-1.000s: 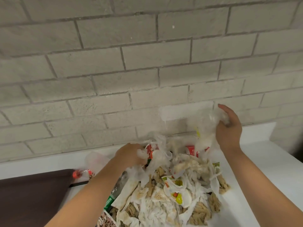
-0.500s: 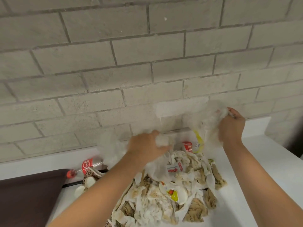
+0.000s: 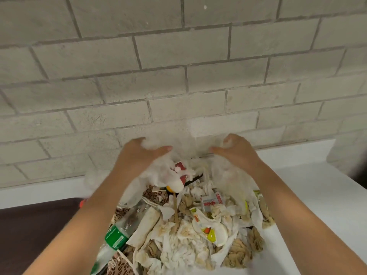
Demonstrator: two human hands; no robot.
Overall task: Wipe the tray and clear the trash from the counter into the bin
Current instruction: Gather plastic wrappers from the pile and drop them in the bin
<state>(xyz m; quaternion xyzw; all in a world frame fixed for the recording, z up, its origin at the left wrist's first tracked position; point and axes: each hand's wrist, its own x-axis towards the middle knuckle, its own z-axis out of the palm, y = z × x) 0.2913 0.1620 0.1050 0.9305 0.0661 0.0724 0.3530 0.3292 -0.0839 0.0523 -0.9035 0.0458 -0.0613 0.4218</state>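
A thin clear bag [image 3: 190, 153] is being pinched at its rim by the left hand [image 3: 139, 155] and right hand [image 3: 236, 151], fingers clamped on film. Trash [image 3: 188, 225] is being held inside, on the counter [image 3: 309, 187]; the rim should be gathered evenly so nothing spills.

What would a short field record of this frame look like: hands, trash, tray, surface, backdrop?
left hand: closed on the clear plastic bag, far side of the pile
right hand: gripping the same bag's edge
trash pile: crumpled soiled napkins, printed wrappers, a plastic bottle with green label
tray: dark brown, left of the pile, only partly in view
counter: white
backdrop: grey brick wall
bin: not visible
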